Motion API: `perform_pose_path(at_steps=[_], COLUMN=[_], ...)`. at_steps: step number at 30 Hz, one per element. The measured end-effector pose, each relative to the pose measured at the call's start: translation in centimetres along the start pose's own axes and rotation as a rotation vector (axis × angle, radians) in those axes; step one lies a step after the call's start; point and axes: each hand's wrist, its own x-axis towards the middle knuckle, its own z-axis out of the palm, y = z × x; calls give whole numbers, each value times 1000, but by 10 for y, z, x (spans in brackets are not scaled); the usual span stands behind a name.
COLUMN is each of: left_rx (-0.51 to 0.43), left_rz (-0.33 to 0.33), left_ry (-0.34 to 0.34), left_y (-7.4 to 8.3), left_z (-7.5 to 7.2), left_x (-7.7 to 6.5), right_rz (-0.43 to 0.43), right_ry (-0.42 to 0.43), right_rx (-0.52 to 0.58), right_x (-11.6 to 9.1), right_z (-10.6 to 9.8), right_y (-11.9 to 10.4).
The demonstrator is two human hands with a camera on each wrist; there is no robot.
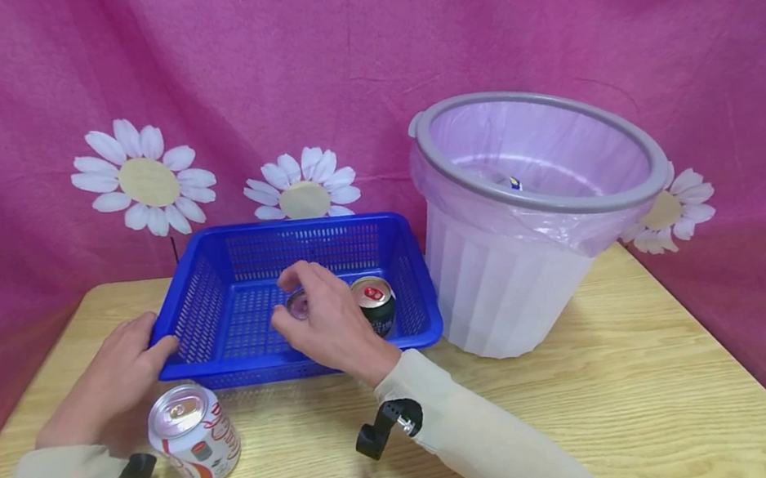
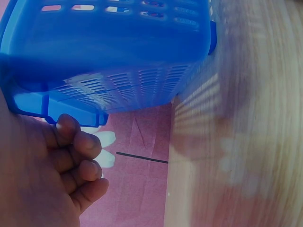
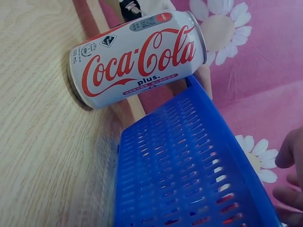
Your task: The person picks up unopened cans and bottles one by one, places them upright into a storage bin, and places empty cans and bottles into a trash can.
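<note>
A blue mesh basket (image 1: 300, 359) sits on the table. At its left rim is my left hand (image 1: 115, 362), thumb on the front left corner and fingers bent under the edge, gripping it. My right hand (image 1: 331, 317) is over the basket, thumb and index finger bowed apart in a C. In that gap shows the silvery top of a can (image 1: 298, 305), its body mostly hidden by the hand. To the right a dark green can (image 1: 379, 314) stands in the basket. A white Coca-Cola plus can (image 1: 198, 444) stands upright on the table near my left wrist.
A tall white bin (image 1: 510, 294) with a grey rim and pale liner stands right of the basket; a small blue and yellow scrap (image 1: 515, 183) shows inside. Behind the wooden table (image 1: 600, 396) hangs a pink cloth (image 1: 295, 46) with daisies.
</note>
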Motion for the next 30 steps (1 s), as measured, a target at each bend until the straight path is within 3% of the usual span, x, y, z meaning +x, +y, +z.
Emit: perform_pose_path(at_steps=[16,30], left_rx=[-4,-3], left_rz=[-7,7], left_ry=[-14,7], left_y=[2,-1], left_z=[1,2], left_x=[0,1], right_rz=[-108,-92], right_ry=[66,-25], right_rx=[-11,117], right_x=[-5,-23], right_z=[-7,-7], right_y=[-4,-19])
